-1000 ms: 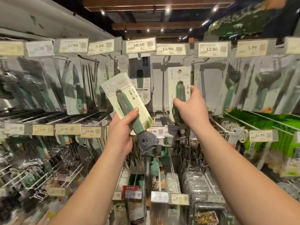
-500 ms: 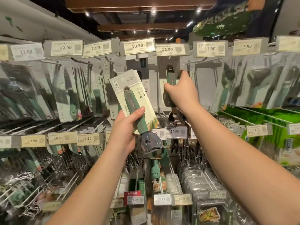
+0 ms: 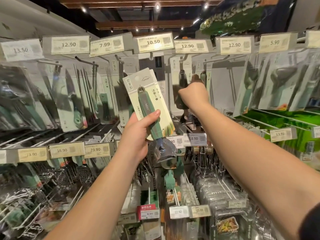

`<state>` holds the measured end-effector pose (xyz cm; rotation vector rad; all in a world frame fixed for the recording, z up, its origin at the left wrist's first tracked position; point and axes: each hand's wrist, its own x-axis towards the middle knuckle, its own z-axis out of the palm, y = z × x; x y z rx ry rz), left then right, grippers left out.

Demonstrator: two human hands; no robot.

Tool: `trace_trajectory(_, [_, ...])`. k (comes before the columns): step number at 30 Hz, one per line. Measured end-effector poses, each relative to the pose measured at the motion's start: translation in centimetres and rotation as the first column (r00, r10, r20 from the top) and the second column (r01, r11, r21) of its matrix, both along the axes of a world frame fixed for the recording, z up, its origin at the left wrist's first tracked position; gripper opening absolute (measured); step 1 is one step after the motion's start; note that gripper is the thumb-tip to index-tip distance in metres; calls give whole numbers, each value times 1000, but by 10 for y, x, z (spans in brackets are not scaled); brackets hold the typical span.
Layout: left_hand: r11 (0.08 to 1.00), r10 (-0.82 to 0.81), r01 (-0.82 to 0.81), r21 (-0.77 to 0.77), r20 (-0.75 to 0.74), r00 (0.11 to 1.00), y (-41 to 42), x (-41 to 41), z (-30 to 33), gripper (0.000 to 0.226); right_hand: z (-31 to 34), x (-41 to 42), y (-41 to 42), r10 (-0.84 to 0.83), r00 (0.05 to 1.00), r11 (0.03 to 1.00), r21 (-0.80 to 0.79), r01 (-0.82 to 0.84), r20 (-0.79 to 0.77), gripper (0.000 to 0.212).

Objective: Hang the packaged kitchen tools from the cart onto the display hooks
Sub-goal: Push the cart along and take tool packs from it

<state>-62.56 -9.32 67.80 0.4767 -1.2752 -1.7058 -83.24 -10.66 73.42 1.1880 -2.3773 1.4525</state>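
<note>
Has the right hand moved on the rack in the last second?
Yes. The right hand has gone up from the 14.90 price tag, toward the 12.90 price tag, deeper among the hanging packages.

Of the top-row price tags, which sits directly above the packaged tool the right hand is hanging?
The second 12.90 tag, right of 10.50 tag; the right hand reaches beneath it.
</note>
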Motion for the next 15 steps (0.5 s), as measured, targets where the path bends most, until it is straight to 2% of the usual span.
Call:
trace_trajectory(2, [1000, 1, -1, 2, 15, 1000, -3, -3, 1, 33, 6, -5, -15, -19, 999, 997, 79, 16, 27, 55])
trace_trajectory(4, [1000, 4, -4, -2, 32, 999, -5, -7, 2, 35, 8, -11, -32, -6, 998, 995, 102, 0, 65, 64])
trace_trajectory(8, [1000, 18, -18, -14, 41, 999, -7, -15, 5, 39, 5, -27, -63, 59, 991, 998, 8, -60, 120, 58])
trace_trajectory(12, [998, 33, -29, -52, 69, 997, -11, -16, 7, 45, 5, -40, -88, 36, 997, 999, 33, -38, 73, 55])
trace_trajectory(15, [997, 60, -56, -58, 79, 995, -15, -15, 7, 40, 2, -49, -105, 28, 999, 999, 22, -28, 35, 55])
